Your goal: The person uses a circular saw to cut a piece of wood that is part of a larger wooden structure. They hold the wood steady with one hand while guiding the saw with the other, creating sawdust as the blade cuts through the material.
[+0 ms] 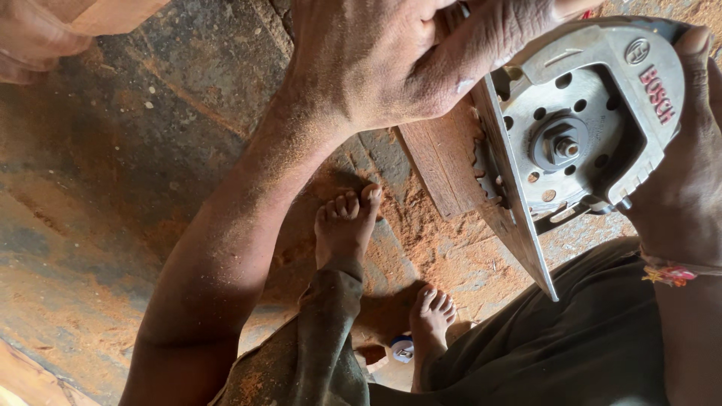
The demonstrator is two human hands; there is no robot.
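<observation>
The left hand (391, 64) at the top middle wraps tight around a wooden strip (444, 162), keeping it steady. The right hand (688, 188) at the right edge grips a circular saw (583, 128), blade against the wood.

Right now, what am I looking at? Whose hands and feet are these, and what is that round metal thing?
The camera sits on a person's head and looks straight down, so you see their own arms, legs and feet. The round metal thing is a power saw, tipped so its underside faces the camera; you can see the disc, its middle bolt and the flat metal plate. The right hand holds the saw from the side. The left hand, dusty with sawdust, lies on top of a wooden board and touches the saw. Far below are two bare feet on a stone floor scattered with orange sawdust. A small blue and white thing lies by one foot; I cannot tell what it is.
</observation>
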